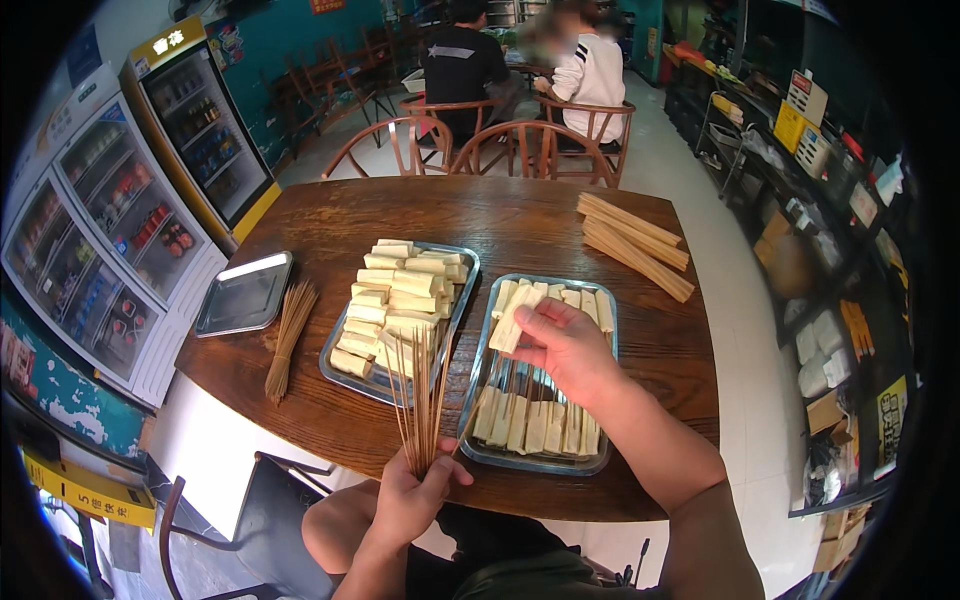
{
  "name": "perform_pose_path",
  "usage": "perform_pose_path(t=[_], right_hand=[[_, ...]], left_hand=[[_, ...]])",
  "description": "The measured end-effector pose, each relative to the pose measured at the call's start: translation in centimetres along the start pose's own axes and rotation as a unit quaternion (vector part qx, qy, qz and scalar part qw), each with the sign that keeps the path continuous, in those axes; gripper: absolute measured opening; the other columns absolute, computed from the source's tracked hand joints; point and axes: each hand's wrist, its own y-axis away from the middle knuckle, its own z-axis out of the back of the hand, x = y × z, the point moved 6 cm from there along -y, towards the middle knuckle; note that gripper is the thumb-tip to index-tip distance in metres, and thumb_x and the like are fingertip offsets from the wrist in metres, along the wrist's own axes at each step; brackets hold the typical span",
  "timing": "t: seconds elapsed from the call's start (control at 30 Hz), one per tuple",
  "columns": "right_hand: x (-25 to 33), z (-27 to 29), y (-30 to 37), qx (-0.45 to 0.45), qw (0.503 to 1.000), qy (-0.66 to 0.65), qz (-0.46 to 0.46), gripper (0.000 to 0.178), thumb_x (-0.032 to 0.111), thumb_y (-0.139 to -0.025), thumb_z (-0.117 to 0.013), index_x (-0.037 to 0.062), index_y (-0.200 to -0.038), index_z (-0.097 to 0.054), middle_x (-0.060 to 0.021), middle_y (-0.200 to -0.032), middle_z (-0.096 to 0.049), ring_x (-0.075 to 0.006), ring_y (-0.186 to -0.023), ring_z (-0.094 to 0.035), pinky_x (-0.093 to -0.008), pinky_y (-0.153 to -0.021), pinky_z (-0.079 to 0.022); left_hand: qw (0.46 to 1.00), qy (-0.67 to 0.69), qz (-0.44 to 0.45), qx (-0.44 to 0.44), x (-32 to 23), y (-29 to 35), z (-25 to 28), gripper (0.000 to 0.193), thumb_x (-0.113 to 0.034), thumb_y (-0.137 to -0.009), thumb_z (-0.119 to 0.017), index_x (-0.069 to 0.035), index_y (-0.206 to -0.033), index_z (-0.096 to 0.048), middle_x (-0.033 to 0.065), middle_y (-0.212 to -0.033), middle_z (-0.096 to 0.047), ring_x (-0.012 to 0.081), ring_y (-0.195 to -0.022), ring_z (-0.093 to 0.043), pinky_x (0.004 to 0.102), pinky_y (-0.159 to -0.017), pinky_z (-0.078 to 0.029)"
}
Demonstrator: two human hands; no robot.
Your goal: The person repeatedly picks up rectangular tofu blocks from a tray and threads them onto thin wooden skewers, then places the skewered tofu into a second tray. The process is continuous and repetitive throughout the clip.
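Observation:
My left hand, low at the table's near edge, is closed around a fanned bunch of thin bamboo skewers pointing up and away. My right hand pinches a pale yellow roll, which looks like folded tofu skin, above the right metal tray. One thin skewer slants from beside my left hand toward that roll; I cannot tell whether it enters it. Two rows of similar rolls lie in the right tray, with skewers between them. A heap of loose rolls fills the left metal tray.
On the wooden table, bundled skewers lie left beside another metal tray; flat pale sticks lie far right. Wooden chairs and two seated people are beyond. Drinks fridges stand left, cluttered shelves right.

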Motion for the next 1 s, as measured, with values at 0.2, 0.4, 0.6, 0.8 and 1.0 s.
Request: perform_pose_path(t=[0.2, 0.4, 0.6, 0.8, 1.0], right_hand=[[-0.4, -1.0, 0.8, 0.032, 0.999, 0.032, -0.009, 0.019, 0.018, -0.095, -0.070, 0.0019, -0.102, -0.063, -0.0067, -0.105, -0.066, -0.0170, -0.099, -0.066, -0.0348, -0.090, -0.059], [-0.4, -2.4, 1.9, 0.063, 0.997, 0.033, -0.042, 0.026, 0.024, -0.098, -0.067, 0.0008, -0.109, -0.064, -0.0072, -0.108, -0.066, -0.0176, -0.099, -0.066, -0.0365, -0.091, -0.059], [-0.2, -2.3, 1.8, 0.075, 0.996, 0.042, -0.019, 0.026, 0.028, -0.103, -0.059, 0.0048, -0.111, -0.064, -0.0058, -0.107, -0.067, -0.0184, -0.099, -0.067, -0.0389, -0.088, -0.058], [-0.2, -2.9, 2.3, 0.079, 0.995, 0.058, -0.026, 0.033, 0.030, -0.099, -0.065, 0.0002, -0.114, -0.063, -0.0088, -0.108, -0.066, -0.0189, -0.098, -0.067, -0.0377, -0.089, -0.060], [-0.6, -2.5, 1.6, 0.092, 0.994, 0.054, -0.035, 0.036, 0.032, -0.099, -0.064, -0.0007, -0.115, -0.062, -0.0098, -0.108, -0.065, -0.0192, -0.101, -0.066, -0.0372, -0.088, -0.059]], left_hand=[[1.000, 0.004, -0.006, -0.004, -0.8, 0.0, -0.4, 0.023, -0.002, -0.099, -0.051, 0.001, -0.122, -0.054, 0.0110, -0.080, -0.069, 0.0041, -0.051, -0.044, 0.0178, -0.046, -0.033], [1.000, 0.003, -0.020, 0.002, -1.0, -0.1, -0.4, 0.024, -0.002, -0.102, -0.050, -0.002, -0.126, -0.054, 0.0108, -0.082, -0.068, 0.0028, -0.051, -0.043, 0.0181, -0.046, -0.035], [0.999, 0.017, -0.031, 0.001, -1.0, 0.0, -0.4, 0.024, -0.003, -0.102, -0.050, -0.003, -0.126, -0.055, 0.0099, -0.082, -0.068, 0.0028, -0.051, -0.043, 0.0182, -0.045, -0.034], [0.999, 0.021, -0.047, -0.002, -1.0, 0.0, -0.7, 0.023, -0.003, -0.103, -0.050, -0.002, -0.125, -0.055, 0.0097, -0.082, -0.068, 0.0026, -0.050, -0.042, 0.0177, -0.045, -0.034], [0.999, 0.041, -0.033, -0.002, -0.5, -0.6, -1.0, 0.022, -0.005, -0.103, -0.050, -0.004, -0.125, -0.055, 0.0092, -0.082, -0.066, 0.0026, -0.049, -0.040, 0.0177, -0.044, -0.032]])
